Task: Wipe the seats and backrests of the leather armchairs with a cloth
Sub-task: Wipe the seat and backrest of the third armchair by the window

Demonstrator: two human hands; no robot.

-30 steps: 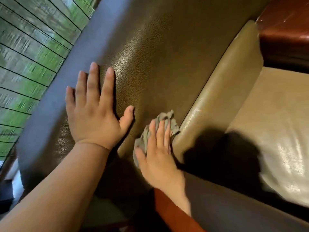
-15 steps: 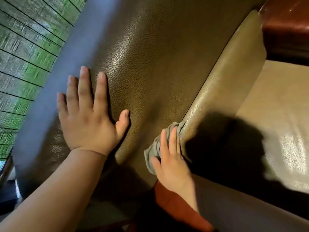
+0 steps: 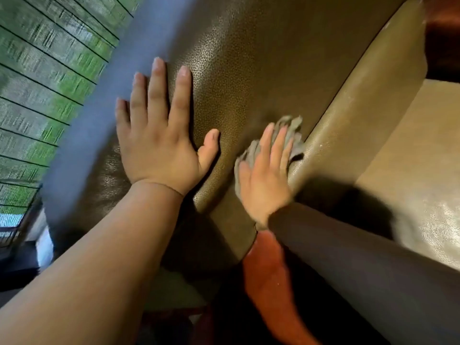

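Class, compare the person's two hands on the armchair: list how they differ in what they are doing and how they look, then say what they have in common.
1. The left hand lies bare on the dark backrest; the right hand presses a grey cloth onto it.
2. The left hand's fingers are spread, the right hand's closer together.
3. The left forearm is bare; the right arm wears a dark sleeve.

Shared: both are flat, fingers straight, on the same backrest.

No text, label, brand, number or sign can be read anywhere here, neither on the leather armchair (image 3: 249, 70) nor on the cloth (image 3: 291, 128).
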